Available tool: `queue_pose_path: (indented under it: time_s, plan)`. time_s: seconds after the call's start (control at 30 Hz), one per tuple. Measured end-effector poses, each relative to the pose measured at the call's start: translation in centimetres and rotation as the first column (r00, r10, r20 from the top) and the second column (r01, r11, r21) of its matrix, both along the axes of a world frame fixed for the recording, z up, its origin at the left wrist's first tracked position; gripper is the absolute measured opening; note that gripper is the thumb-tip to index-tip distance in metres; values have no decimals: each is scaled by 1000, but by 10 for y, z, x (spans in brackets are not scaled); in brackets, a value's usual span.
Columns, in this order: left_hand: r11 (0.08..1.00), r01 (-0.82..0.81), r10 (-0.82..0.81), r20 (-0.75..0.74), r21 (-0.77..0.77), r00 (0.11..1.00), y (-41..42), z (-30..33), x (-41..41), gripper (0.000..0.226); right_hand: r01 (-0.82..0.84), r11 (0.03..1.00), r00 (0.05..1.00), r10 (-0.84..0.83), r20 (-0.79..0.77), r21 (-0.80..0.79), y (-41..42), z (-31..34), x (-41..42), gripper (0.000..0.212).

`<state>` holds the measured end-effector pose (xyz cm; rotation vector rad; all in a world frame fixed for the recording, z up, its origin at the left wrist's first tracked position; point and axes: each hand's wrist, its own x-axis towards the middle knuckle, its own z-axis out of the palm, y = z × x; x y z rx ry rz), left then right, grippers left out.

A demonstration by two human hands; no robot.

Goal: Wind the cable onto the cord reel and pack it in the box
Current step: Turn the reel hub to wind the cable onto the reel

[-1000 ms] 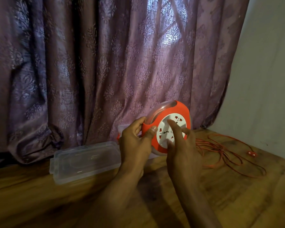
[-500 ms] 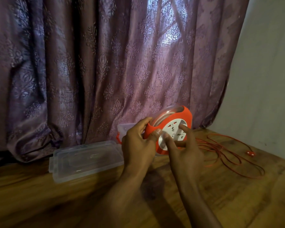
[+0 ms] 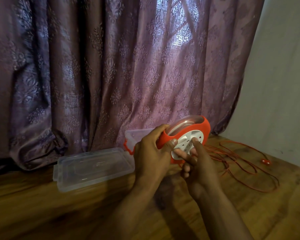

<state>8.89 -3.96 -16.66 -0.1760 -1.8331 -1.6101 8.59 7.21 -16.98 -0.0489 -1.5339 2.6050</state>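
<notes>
Left hand point(image 3: 152, 151) grips the orange cord reel point(image 3: 187, 135) by its rim, right hand point(image 3: 199, 163) curls fingers onto its white face, loose cable point(image 3: 235, 161) sprawls right of them, clear box point(image 3: 93, 167) sits left, bare wood nearer.

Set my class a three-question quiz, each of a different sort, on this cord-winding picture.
1. True or false: the cable is fully wound onto the reel.
2. Which hand grips the reel's orange rim? A) left hand B) right hand C) neither
3. Fill in: the clear lid lies to the ____ of the hands.

Key: 1 false, loops lie loose on the floor; 2 A; 3 left.
</notes>
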Motion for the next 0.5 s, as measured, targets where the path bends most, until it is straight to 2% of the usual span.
queue_pose_path:
  time_s: [0.17, 0.23, 0.3, 0.33, 0.4, 0.43, 0.5]
  plan:
    - [999, 8, -8, 5, 48, 1000, -5, -1, -4, 42, -34, 999, 999, 34, -39, -6, 0, -1, 1, 20]
    - [994, 7, -9, 12, 107, 1000, -8, 1, -6, 45, 49, 996, 997, -44, -69, 79, -2, 0, 1, 26]
    - [989, -6, 2, 26, 146, 1000, -12, 3, -8, 48, 227, 952, 962, -185, -202, 207, -5, 1, 1, 29]
    - [988, -10, 5, 29, 155, 1000, -14, 4, -9, 48, 352, 890, 914, -261, -309, 291, -6, 0, 2, 32]
    - [985, -7, 1, 31, 175, 1000, -15, 5, -10, 47, 590, 658, 778, -305, -550, 469, -8, -2, 5, 46]
    - [983, -4, -2, 33, 185, 999, -15, 5, -10, 46, 654, 532, 730, -257, -633, 538, -9, -4, 7, 54]
    - [980, 4, -13, 41, 199, 999, -14, 5, -10, 46, 676, 361, 722, -152, -675, 642, -12, -6, 8, 63]
